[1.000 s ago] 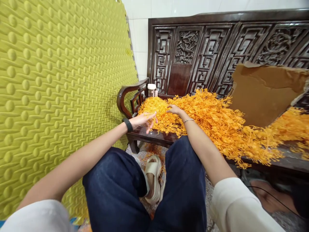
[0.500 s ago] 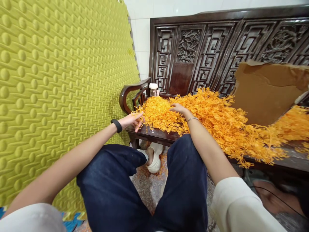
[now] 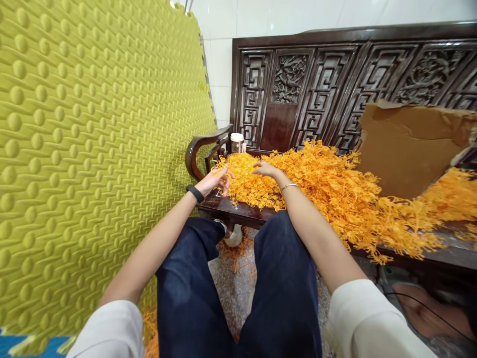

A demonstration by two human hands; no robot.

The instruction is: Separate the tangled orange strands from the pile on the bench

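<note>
Left hand (image 3: 216, 182): you bring it toward two o'clock.
Right hand (image 3: 267, 170): yours now sits slightly toward nine.
Shoe (image 3: 234, 236): you tuck it farther toward twelve.
Left trouser leg (image 3: 190, 278): swings toward three.

Bright, even indoor light. Glare on far white wall tiles (image 3: 253, 20); shiny highlights on dark carved backrest (image 3: 281, 122) and armrest (image 3: 192, 149). Deep shadow under surface (image 3: 240, 212) at right. Wide-angle stretch toward edges, foam mat (image 3: 93, 124) especially. Fine orange strands (image 3: 328, 184) slightly soft.
</note>
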